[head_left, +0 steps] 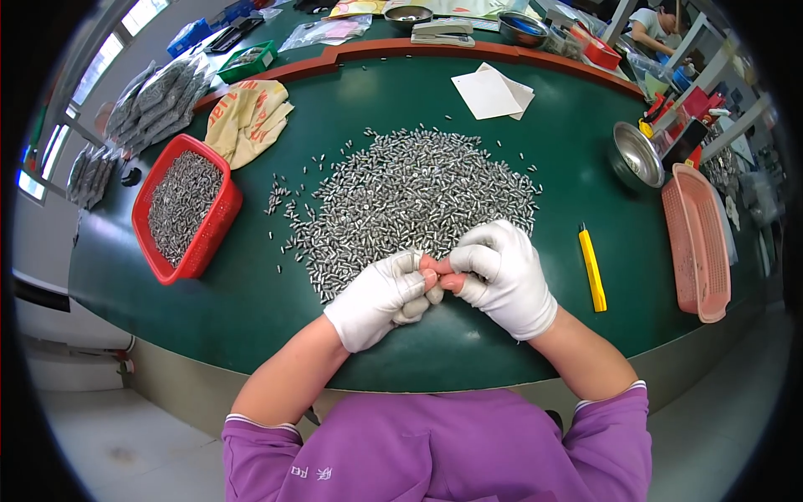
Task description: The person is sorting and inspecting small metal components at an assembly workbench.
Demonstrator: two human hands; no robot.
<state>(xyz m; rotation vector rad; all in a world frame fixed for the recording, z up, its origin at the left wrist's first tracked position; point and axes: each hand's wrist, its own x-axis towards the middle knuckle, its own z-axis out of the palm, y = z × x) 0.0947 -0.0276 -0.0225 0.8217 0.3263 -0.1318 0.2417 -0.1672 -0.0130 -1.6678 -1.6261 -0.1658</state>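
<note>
A broad heap of small silvery metal pins covers the middle of the green table. At its near edge my two hands meet, both in white gloves with bare fingertips. My left hand is closed, thumb and forefinger pinched together. My right hand pinches too, its fingertips touching those of the left. Whatever lies between the fingertips is too small and too covered to make out. A red plastic basket full of similar pins stands to the left.
Right of my hands lies a yellow utility knife. Farther right are a metal bowl and a pink basket. White cards and a beige cloth lie toward the back, before a raised red-brown edge. A person sits at far right.
</note>
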